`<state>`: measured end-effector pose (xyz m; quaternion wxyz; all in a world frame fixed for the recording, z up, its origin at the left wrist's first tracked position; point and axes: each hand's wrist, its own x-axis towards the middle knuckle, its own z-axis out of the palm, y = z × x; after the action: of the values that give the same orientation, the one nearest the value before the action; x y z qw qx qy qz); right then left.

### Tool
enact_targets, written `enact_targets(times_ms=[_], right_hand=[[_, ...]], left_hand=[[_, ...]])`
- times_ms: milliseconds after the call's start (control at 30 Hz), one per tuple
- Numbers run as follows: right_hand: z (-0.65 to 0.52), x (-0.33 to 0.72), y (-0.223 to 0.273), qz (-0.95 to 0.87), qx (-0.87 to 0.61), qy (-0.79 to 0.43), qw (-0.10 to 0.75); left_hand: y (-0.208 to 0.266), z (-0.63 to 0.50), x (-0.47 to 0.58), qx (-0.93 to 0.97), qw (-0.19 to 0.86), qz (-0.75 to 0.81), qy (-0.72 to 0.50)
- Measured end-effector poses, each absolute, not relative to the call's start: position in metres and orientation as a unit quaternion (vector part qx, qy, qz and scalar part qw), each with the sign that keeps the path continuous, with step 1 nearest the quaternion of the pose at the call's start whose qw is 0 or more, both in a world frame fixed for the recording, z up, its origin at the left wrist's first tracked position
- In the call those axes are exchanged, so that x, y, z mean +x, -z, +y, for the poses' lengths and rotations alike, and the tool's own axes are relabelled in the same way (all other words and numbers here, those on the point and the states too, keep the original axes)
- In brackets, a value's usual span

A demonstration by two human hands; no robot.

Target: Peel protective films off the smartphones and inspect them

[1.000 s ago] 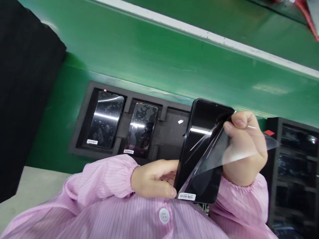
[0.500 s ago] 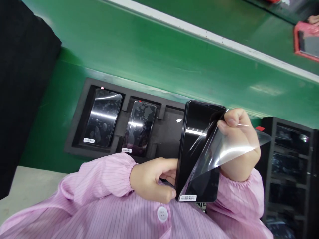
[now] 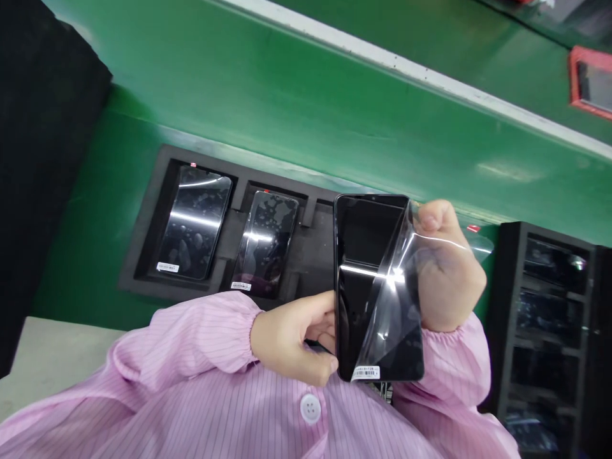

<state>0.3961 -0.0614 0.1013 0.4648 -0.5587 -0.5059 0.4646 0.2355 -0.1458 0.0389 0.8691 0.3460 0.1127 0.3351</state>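
A black smartphone (image 3: pixel 361 255) is held up in front of my chest, its screen facing me. My left hand (image 3: pixel 296 338) grips its left edge near the bottom, the thumb at the lower corner and the fingers partly hidden behind it. My right hand (image 3: pixel 447 268) pinches a clear protective film (image 3: pixel 389 299) by its upper part, beyond the phone's right edge. The film is folded back across the screen on a slant, with a red tab (image 3: pixel 473 227) at its far end. A white barcode label (image 3: pixel 367 373) sits at the phone's bottom edge.
Behind my hands a black foam tray (image 3: pixel 138 255) holds a left phone (image 3: pixel 195 223) and a second phone (image 3: pixel 266 245), both with bubbled film. A black rack (image 3: pixel 504 306) with several dark screens stands right. A red-framed device (image 3: pixel 593 83) lies far right on the green surface (image 3: pixel 287 95).
The phone has swung slightly left and now stands more upright. My right hand has moved a little left and up with the film, whose red tab has shifted left too.
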Motion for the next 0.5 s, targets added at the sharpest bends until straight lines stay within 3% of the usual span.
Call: enact_targets(times_ms=[233, 500], right_hand=[[-0.0662, 0.3957, -0.1003, -0.586, -0.532, -0.4, 0.462], [-0.067, 0.3928, -0.1043, -0.567, -0.538, -0.415, 0.466]], left_hand=[[-0.0415, -0.1463, 0.2354, 0.36, 0.856, 0.116, -0.352], [-0.0416, -0.148, 0.2368, 0.349, 0.862, 0.145, -0.339]])
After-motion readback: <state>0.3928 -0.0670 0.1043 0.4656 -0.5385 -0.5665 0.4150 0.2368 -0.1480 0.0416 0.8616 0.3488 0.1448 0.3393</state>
